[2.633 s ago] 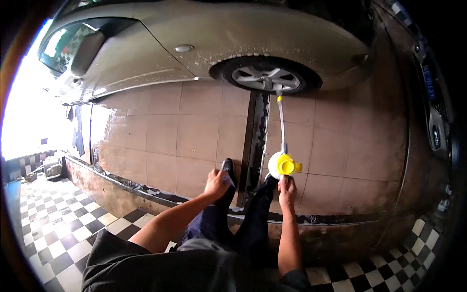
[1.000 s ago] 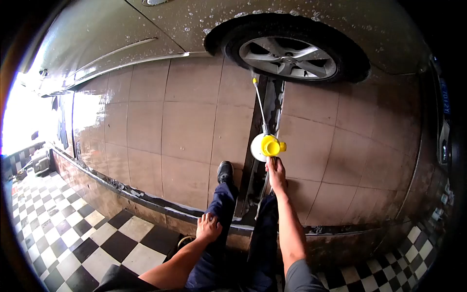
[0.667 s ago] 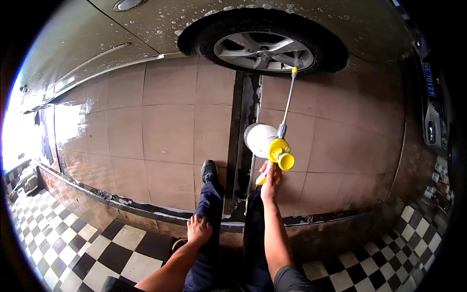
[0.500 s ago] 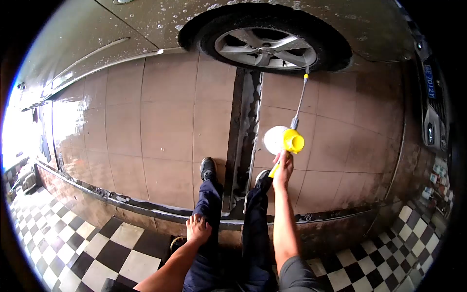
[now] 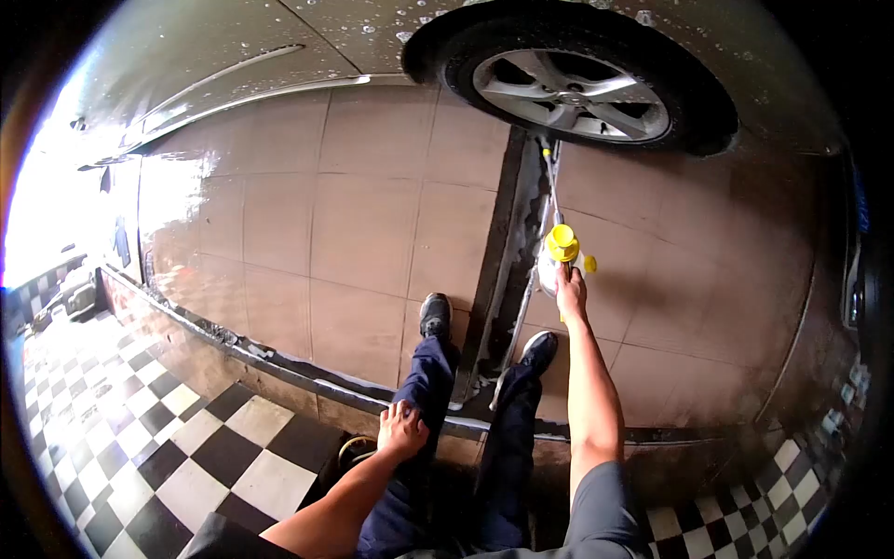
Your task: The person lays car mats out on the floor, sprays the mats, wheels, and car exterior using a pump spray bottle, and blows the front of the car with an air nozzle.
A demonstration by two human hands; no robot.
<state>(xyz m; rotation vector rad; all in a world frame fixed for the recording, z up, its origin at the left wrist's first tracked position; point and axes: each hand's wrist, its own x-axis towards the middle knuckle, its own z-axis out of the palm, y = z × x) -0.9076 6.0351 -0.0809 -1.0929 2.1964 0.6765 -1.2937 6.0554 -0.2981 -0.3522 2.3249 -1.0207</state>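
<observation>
My right hand (image 5: 572, 295) is wrapped round the handle of a white and yellow spray bottle (image 5: 562, 242), held out over the tiled floor. The bottle's long thin wand (image 5: 554, 191) points up toward the car, its yellow tip near the lower left edge of the black tyre (image 5: 700, 107). The wheel's silver rim (image 5: 570, 98) has several spokes. My left hand (image 5: 402, 429) rests on my left knee with its fingers spread and nothing in it.
A car body (image 5: 214, 70) with droplets on it spans the top. A dark channel (image 5: 503, 242) crosses the brown tiles (image 5: 363, 228) beside my shoes (image 5: 435, 317). Black-and-white checkered floor (image 5: 228, 456) lies lower left. Part of another vehicle (image 5: 852, 279) shows at the right edge.
The wand tip has moved from the wheel's lower right to its lower left, and the bottle has turned. My left hand stays on the knee, where it has come down from above my shoe.
</observation>
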